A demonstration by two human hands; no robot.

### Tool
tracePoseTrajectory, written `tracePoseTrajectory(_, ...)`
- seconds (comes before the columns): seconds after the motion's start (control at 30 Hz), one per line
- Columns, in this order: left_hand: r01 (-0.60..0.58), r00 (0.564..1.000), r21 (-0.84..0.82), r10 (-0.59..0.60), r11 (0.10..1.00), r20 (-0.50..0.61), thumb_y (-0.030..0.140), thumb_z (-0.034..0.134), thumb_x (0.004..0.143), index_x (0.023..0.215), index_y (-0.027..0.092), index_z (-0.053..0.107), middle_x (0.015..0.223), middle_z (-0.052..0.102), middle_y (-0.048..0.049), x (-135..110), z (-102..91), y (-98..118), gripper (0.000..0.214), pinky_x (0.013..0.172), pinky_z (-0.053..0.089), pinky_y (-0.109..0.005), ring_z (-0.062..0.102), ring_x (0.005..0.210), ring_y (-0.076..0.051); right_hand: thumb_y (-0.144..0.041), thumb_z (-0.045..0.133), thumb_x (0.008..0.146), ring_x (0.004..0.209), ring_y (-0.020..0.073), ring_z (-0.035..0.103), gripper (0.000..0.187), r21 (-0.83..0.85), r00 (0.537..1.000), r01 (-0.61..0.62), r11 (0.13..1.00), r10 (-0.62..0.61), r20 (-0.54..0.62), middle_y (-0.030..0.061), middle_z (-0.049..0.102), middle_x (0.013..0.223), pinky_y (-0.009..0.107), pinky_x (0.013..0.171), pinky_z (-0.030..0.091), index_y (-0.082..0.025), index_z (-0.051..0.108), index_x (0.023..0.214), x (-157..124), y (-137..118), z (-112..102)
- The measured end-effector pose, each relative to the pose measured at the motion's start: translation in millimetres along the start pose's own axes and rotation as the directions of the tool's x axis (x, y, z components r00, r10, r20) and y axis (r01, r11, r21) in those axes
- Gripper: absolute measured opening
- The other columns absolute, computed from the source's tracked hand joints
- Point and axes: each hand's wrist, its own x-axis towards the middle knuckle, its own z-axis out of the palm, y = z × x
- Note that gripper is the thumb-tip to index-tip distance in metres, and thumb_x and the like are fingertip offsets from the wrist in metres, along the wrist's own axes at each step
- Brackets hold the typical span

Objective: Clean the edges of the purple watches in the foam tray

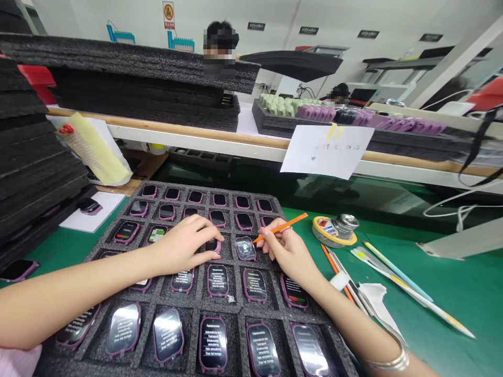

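Observation:
A black foam tray (275, 207) holds several purple-rimmed smartwatch bodies in rows of pockets. My left hand (183, 246) rests on the tray's middle, fingers curled over one watch (214, 245) in its pocket. My right hand (288, 251) pinches an orange stick (280, 227) like a pen, its tip pointing left toward the neighbouring watch (245, 247), whose screen carries a shiny film. Watches nearer me show text stickers on their screens.
Tape rolls (336, 230), more orange and pale sticks (396, 280) and white scraps lie on the green mat to the right. Stacked black foam trays (31, 157) stand left. A shelf behind bears a paper note (326, 152) and trays of purple and green watches. Another person sits beyond it.

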Motion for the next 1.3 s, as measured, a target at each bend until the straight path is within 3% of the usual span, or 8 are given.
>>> tracePoseTrajectory(0.4,0.020,1.000,-0.007,-0.020,1.000,0.008,0.037,0.060,0.096,0.116,0.020,0.062,0.114,0.063,-0.0091,1.6,-0.3,1.3,0.026,0.098,0.047,-0.046,0.055,0.112,-0.028,-0.066,0.059,0.088,0.051,0.0115,0.061,0.046,0.125,0.997,0.055,0.991,-0.061,0.044,0.0008,0.066,0.067,0.026,0.052,0.054,-0.022,0.051,0.083,0.0,-0.9,1.6)
tracePoseTrajectory(0.6,0.017,1.000,-0.023,-0.018,1.000,-0.017,0.035,0.062,0.095,0.114,0.021,0.063,0.113,0.066,-0.0083,0.8,0.8,1.8,0.024,0.098,0.047,-0.046,0.056,0.112,-0.028,-0.067,0.059,0.088,0.052,0.0125,0.062,0.046,0.107,0.996,0.066,0.992,-0.072,0.049,0.0015,0.067,0.067,0.028,0.054,0.057,-0.022,0.051,0.081,-1.0,-2.1,-0.8)
tracePoseTrajectory(0.77,-0.028,0.999,-0.029,0.028,0.999,-0.024,0.040,0.063,0.095,0.113,0.021,0.065,0.114,0.067,-0.0088,0.7,2.1,-4.0,0.026,0.099,0.047,-0.044,0.056,0.112,-0.026,-0.065,0.064,0.085,0.053,0.0136,0.063,0.046,0.063,0.996,0.050,0.997,-0.054,0.074,0.0032,0.068,0.065,0.027,0.052,0.056,-0.021,0.055,0.079,6.6,-19.8,-7.8)
tracePoseTrajectory(0.93,-0.072,0.997,-0.028,0.072,0.997,-0.014,0.044,0.064,0.093,0.107,0.021,0.070,0.112,0.068,-0.0100,2.5,-0.3,-9.4,0.027,0.098,0.047,-0.042,0.058,0.109,-0.027,-0.066,0.062,0.086,0.063,0.0149,0.067,0.045,0.132,0.983,0.085,0.988,-0.105,0.153,0.0041,0.070,0.075,0.029,0.062,0.059,-0.020,0.058,0.087,17.8,-38.6,18.6)
tracePoseTrajectory(1.07,-0.050,0.999,-0.048,0.049,0.998,-0.021,0.043,0.065,0.093,0.110,0.021,0.065,0.112,0.070,-0.0078,1.3,-2.1,-7.5,0.028,0.097,0.048,-0.040,0.060,0.106,-0.025,-0.068,0.055,0.090,0.069,0.0157,0.068,0.047,0.217,0.978,0.107,0.970,-0.142,0.154,0.0030,0.069,0.077,0.033,0.071,0.060,-0.021,0.056,0.090,21.1,-33.1,44.8)
tracePoseTrajectory(1.3,0.055,0.997,-0.069,-0.058,0.996,-0.047,0.043,0.073,0.086,0.116,0.017,0.055,0.110,0.067,-0.0121,1.0,1.2,-6.1,0.044,0.092,0.052,-0.043,0.062,0.105,-0.028,-0.063,0.058,0.091,0.064,0.0164,0.069,0.042,0.246,0.976,0.081,0.966,-0.126,0.176,0.0014,0.068,0.070,0.033,0.068,0.060,-0.022,0.051,0.086,17.1,-18.3,48.0)
